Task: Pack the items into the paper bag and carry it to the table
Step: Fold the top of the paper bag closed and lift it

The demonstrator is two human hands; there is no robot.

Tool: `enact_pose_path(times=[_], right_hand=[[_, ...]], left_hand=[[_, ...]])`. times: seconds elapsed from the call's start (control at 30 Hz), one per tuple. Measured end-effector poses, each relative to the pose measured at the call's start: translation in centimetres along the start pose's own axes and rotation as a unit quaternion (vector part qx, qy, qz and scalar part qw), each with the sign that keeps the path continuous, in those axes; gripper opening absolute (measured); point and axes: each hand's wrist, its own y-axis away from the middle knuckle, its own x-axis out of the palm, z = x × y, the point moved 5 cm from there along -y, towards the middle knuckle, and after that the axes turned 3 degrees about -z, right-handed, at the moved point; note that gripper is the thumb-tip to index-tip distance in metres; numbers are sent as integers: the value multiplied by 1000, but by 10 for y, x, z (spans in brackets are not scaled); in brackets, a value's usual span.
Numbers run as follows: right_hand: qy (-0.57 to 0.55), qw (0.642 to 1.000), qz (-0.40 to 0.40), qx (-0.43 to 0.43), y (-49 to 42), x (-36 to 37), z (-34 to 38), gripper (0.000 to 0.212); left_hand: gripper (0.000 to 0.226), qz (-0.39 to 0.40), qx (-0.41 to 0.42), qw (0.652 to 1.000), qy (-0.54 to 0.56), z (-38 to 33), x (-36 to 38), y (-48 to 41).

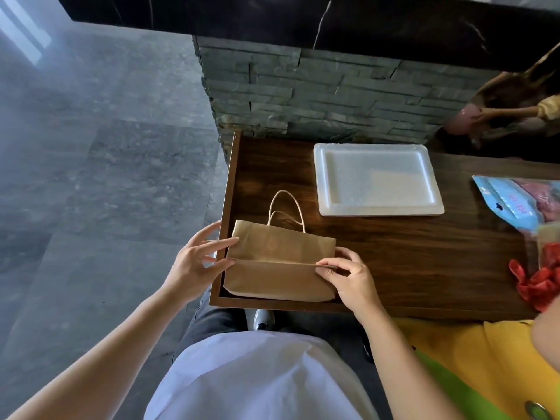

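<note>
A brown paper bag (280, 262) lies flat and folded at the near left corner of the dark wooden worktop (394, 247), its twisted paper handles (286, 210) pointing toward the far side. Both hands are on it: the left hand (194, 262) has its fingers spread along the bag's left edge, fingertips touching the paper around the fold, while the right hand (348, 275) pinches the folded bottom flap at the bag's right end between thumb and fingers. Farther back on the worktop, apart from the bag, sits a white foam tray (321, 177) lying level. At the right edge a light blue plastic packet (509, 201) with something pink inside reaches into view, and nearer, a crumpled red item (539, 283), perhaps fabric or a net, though the edge of the view cuts it off. A stone-faced wall (303, 95) rises behind the worktop, and grey tiled floor (106, 177) stretches to the left.
</note>
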Motion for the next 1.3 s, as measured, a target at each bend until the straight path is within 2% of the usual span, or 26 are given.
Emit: enact_pose_path(times=[0.3, 0.43, 0.57, 0.67, 0.8, 1.0, 1.13, 1.3], right_hand=[[-146, 985, 85, 47, -7, 16, -15, 25], [-220, 968, 111, 43, -13, 21, -24, 26], [-279, 955, 87, 49, -9, 29, -31, 33], [-278, 958, 63, 33, -5, 37, -24, 41], [-269, 962, 18, 34, 0, 36, -5, 33], [-258, 966, 17, -7, 12, 5, 52, 31], [-243, 967, 41, -58, 23, 11, 103, 25], [-199, 962, 130, -136, 51, 60, 163, 16]], left_hand=[[21, 30, -25, 996, 82, 7, 6, -5], [36, 35, -28, 988, 145, -1, 28, -3], [53, 9, -35, 985, 169, -3, 49, 1], [53, -18, -82, 962, 260, -6, 59, 4], [47, -57, -135, 936, 321, -14, 56, 6], [44, -93, -105, 927, 349, -55, 20, 10], [42, -145, -82, 918, 359, -68, -27, 24], [30, -266, -85, 896, 346, -55, -99, 76]])
